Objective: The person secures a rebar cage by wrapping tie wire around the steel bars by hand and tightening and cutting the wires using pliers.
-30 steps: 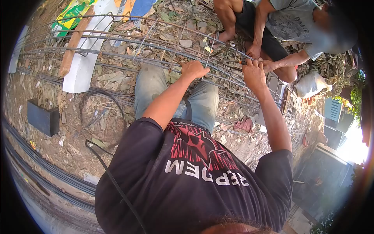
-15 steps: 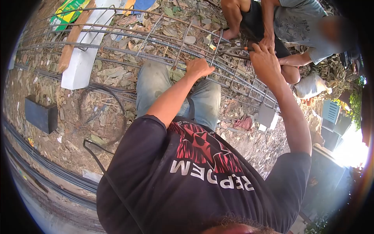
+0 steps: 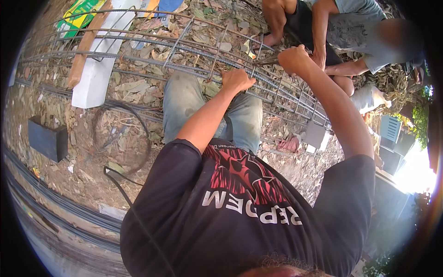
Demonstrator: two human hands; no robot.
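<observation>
My left hand (image 3: 237,81) is closed round a bar of the long steel rebar cage (image 3: 203,54), just above my knees. My right hand (image 3: 295,61) is closed on the handles of a pair of pincers (image 3: 266,62). The jaws of the pincers point left, at a crossing of a stirrup and the lengthwise bars, to the upper right of my left hand. What lies between the jaws is too small to make out.
A co-worker (image 3: 344,34) squats across the cage at upper right, hands close to my right hand. A white block (image 3: 92,85) and a wooden strip (image 3: 84,62) cross the cage at left. A dark box (image 3: 47,138) and coiled wire (image 3: 146,138) lie on the leafy ground.
My right hand has moved left and slightly down with the pincers, and its wrist has turned. My left hand stays at the same place on the cage.
</observation>
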